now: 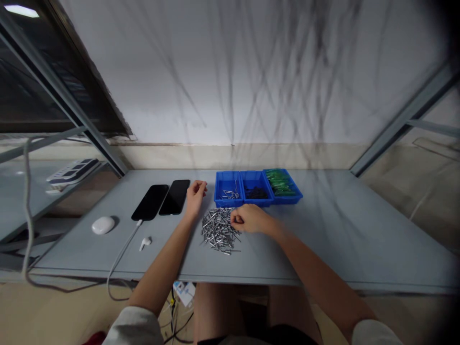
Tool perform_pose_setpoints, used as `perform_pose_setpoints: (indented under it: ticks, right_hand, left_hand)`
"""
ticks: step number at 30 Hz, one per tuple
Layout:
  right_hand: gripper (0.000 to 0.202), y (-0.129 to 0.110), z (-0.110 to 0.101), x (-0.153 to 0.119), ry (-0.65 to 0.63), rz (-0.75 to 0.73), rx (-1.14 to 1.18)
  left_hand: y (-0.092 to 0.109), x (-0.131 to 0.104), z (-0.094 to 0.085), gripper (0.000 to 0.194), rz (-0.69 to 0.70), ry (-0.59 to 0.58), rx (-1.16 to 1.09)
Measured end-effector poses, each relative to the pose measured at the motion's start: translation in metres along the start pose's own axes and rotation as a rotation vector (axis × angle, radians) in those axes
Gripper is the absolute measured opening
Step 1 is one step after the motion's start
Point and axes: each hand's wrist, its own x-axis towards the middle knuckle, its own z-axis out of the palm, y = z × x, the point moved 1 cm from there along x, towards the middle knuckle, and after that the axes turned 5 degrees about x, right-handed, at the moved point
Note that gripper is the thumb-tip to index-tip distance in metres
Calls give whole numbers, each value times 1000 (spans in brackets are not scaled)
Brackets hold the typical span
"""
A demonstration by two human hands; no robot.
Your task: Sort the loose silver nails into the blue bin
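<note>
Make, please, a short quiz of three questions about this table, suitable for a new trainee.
1. True or false: the right hand is at the edge of the pile of slim metal pieces.
2. Of the three blue trays, which one, as pictured, holds the green items: (a) left, (b) middle, (c) right?
3. How many dark-screened phones lie on the table?

Key: 1. True. 2. (c) right. 3. Two.
</note>
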Motion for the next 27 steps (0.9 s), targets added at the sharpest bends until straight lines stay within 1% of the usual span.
perform_pose_setpoints:
  ticks: [8,12,14,20,23,27]
  right_hand:
    - [9,1,1,1,8,4,66]
    - [9,0,-3,1,18,-1,166]
    - [10,-2,-5,1,38,-7,286]
    - [24,5,-8,7,98,1,822]
    - [33,12,-11,10,171,6,958]
    - [37,17,-16,11,258,25,1045]
  left_hand:
    - [0,0,0,25,20,0,2]
    - [0,1,0,25,24,-1,9]
    - [0,1,0,25,23,4,19]
    - [0,0,-1,26,24,2,27]
    - [0,0,-1,27,22,1,28]
    - [-1,0,-1,28,18,2,29]
